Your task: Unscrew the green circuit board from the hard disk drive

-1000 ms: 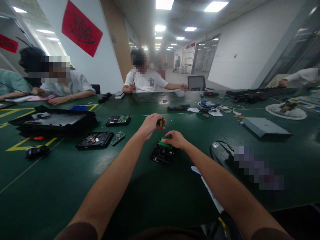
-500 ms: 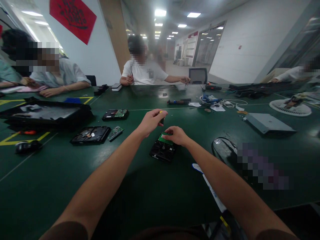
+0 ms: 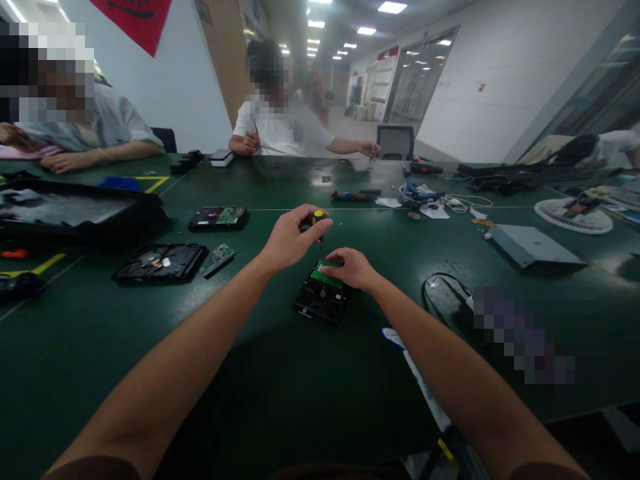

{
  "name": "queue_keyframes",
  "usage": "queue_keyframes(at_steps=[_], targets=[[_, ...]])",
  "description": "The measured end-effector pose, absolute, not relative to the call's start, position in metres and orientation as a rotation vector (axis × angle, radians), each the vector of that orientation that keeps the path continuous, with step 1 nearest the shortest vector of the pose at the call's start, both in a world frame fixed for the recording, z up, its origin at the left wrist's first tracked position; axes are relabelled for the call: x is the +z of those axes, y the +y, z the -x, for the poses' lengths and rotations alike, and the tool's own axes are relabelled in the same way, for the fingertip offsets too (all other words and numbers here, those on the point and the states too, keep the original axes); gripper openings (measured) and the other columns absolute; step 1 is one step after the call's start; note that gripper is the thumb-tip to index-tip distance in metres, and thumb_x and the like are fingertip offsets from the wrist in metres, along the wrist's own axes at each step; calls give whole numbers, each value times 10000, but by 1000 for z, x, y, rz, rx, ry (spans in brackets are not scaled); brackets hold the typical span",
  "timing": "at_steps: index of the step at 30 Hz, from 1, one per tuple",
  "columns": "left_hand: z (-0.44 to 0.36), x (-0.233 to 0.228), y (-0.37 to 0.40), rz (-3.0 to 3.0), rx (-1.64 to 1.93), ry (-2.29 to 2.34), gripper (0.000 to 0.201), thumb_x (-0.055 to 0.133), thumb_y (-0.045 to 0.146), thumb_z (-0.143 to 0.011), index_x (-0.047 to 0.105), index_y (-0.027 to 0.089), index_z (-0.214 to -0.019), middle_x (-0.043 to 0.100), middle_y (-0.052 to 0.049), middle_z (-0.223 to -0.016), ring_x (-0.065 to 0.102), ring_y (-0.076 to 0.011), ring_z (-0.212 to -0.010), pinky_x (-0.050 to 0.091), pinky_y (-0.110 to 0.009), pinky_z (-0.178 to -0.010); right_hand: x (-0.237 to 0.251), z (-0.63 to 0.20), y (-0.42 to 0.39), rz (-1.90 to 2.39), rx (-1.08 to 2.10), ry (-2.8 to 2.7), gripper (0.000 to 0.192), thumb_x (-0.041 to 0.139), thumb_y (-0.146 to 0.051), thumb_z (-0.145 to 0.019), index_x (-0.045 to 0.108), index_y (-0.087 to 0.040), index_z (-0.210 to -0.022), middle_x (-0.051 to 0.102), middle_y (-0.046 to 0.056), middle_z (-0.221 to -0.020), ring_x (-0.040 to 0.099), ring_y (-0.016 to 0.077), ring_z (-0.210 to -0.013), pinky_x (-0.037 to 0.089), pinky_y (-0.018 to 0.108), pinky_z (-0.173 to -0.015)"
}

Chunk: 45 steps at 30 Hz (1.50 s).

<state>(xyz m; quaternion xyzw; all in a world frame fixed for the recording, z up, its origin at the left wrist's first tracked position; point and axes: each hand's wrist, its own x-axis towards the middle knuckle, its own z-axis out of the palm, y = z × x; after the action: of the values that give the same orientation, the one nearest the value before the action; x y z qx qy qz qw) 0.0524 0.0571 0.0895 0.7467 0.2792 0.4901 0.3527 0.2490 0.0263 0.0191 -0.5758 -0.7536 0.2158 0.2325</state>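
On the green table (image 3: 310,393), near its middle, lies a black hard drive (image 3: 320,301) with a green circuit board (image 3: 325,273) on its far end. The left hand (image 3: 290,237) is just behind the hard drive and above it; its fingers are closed around the handle of a small screwdriver (image 3: 319,223), which has a yellow and black top. The thin shaft of the screwdriver points down to the far edge of the hard drive, but I cannot tell if the tip touches a screw. The right hand (image 3: 350,268) rests on the circuit board, with the fingers together and pressed flat on the green surface; it holds nothing.

To the left of the hard drive, well apart from it, lies an opened drive case (image 3: 160,261), and just beside that a loose green board (image 3: 219,259). Behind these lies a second drive (image 3: 219,217) with its board facing up. Farther to the left of the hard drive stands a big black tray (image 3: 75,217). To the right of the hard drive there is a black cable (image 3: 443,293), and farther right a flat grey box (image 3: 533,245). Behind the hard drive, at the far side of the table, a person in a white shirt (image 3: 280,130) sits, and another person (image 3: 90,133) sits at the far left.
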Motion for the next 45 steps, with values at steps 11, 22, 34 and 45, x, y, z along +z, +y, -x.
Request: queue_keyframes(at_steps=[11,22,34,45], targets=[[-55,94,54,-1891,1433,777,296,716,447,-910,702,184,-1044,678,-28,-879,652,-131,-709,586,-247,-611,22,-248,25,1567,582,-2062,322,776,-437,-868,785,-200,-1086,776,91,-1104,723,226,-974,558,337,-840],[-59,93,51,-1889,1510,820,277,705,445,-923,677,205,-1058,691,-16,-906,668,-137,-727,571,-243,-623,35,-258,29,1525,601,-1840,221,701,-345,-926,756,-194,-1078,781,82,-1082,730,213,-978,574,363,-896],[-72,109,18,-1932,1650,1051,211,761,374,-893,694,216,-1017,679,-53,-1059,658,-199,-987,588,-306,-783,123,-239,3,1138,460,-2006,356,717,-290,-860,664,-194,-1198,739,81,-1121,698,229,-960,567,370,-843],[-62,55,-20,-2223,1058,1463,824,607,693,-885,450,124,-1461,507,-232,-1379,494,-402,-1316,434,-556,-1082,121,-257,27,1219,355,-1877,437,719,-342,-864,597,-208,-1261,728,80,-1030,708,239,-883,592,416,-817]])
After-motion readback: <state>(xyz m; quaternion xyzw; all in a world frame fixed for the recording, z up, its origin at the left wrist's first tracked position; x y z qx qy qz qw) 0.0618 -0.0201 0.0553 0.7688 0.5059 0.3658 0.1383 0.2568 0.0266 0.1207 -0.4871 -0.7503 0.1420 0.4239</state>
